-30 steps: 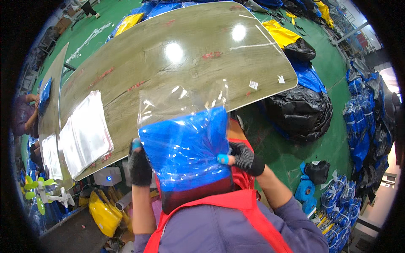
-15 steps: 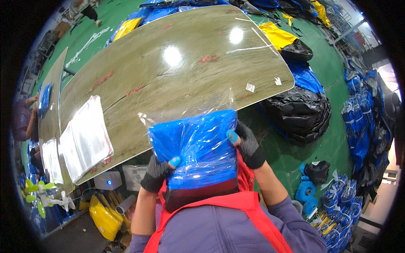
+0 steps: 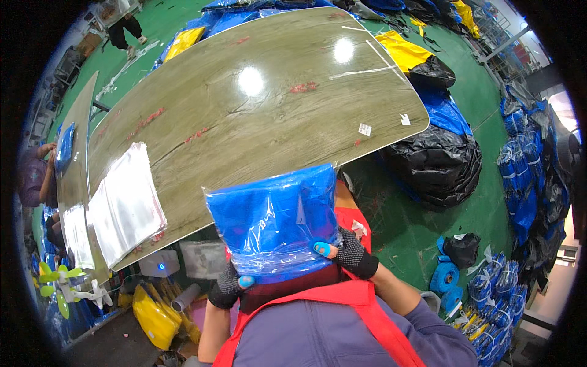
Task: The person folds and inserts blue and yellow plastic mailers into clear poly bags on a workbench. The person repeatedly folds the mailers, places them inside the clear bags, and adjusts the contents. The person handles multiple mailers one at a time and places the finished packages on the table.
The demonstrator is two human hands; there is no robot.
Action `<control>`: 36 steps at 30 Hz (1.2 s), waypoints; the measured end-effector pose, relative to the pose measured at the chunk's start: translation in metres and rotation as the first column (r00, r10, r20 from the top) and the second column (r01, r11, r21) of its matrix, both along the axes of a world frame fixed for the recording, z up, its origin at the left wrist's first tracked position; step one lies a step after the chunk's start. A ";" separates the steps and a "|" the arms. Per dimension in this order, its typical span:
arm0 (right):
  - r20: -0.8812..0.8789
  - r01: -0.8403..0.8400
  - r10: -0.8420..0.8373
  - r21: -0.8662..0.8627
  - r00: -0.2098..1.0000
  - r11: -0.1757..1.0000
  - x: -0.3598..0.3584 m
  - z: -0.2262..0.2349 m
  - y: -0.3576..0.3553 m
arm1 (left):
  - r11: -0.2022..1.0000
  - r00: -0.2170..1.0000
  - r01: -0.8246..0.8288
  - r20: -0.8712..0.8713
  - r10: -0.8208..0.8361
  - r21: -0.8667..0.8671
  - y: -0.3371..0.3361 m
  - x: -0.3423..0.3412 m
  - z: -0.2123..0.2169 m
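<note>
A folded blue sheet in a clear plastic bag (image 3: 275, 220) stands tilted against my front, just off the near edge of the table. Its lower part looks dark red through the film. My left hand (image 3: 225, 287), in a dark knit glove with a bare blue-tipped thumb, grips the lower left side. On the right side my right hand (image 3: 353, 254), gloved the same way, pinches it, thumb on the front face. The other fingers of both hands are partly hidden behind the package.
A stack of clear plastic bags (image 3: 131, 205) lies on the wood-patterned table (image 3: 263, 122). Beyond the left edge a co-worker's hand (image 3: 46, 150) touches another blue package (image 3: 65, 147). A black bundle (image 3: 434, 165) and blue rolls (image 3: 443, 278) are on the green floor, right.
Both hands have slid down the package's sides toward me. The bag's upper end now lies flatter and smoother. At the far left a walking person has come further into view.
</note>
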State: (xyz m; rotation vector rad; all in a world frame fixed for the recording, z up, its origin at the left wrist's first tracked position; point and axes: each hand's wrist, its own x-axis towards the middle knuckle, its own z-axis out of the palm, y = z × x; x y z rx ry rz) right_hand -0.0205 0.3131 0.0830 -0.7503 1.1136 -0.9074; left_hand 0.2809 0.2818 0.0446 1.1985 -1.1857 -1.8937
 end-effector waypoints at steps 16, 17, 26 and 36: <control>0.092 0.180 -0.156 -0.419 0.984 0.890 -0.041 0.022 -0.124 | 0.954 0.882 -0.208 -0.463 0.087 -0.218 -0.126 -0.045 0.054; 0.055 0.109 -0.095 -0.461 0.994 0.881 -0.037 0.022 -0.119 | 0.935 0.940 -0.156 -0.338 0.041 -0.319 -0.124 -0.045 0.049; -0.797 -0.381 0.038 -0.246 0.603 0.891 -0.029 0.050 -0.099 | 0.956 0.957 -0.289 -0.032 0.287 -0.055 -0.099 -0.068 0.046; -0.915 -0.675 0.104 -0.207 0.389 0.708 0.002 0.069 -0.121 | 0.958 0.957 0.262 -0.098 -0.274 -0.116 -0.064 -0.046 0.036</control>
